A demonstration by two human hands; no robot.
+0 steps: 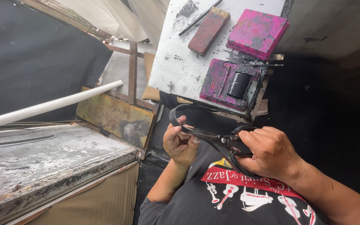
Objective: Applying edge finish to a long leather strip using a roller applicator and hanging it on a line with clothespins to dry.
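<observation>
Scissors' (226, 141) handles inside right hand (271, 152)

Soft daylight from above, sharp focus throughout, deep dark areas at right, mild wide-angle edge stretch.

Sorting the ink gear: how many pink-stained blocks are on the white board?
2: a closed pink block at the white board's far right, and an open pink tray holding a black roller nearer.

Few candidates. Shirt print (251, 189), bottom centre on the black shirt: red banner shape with white lettering, white and red instrument drawings below, small yellow patch at its top. Two pink, black-smeared flat boxes on the white block up top: closed box (257, 32), open box (230, 83) just below. No screens or signs.
</observation>
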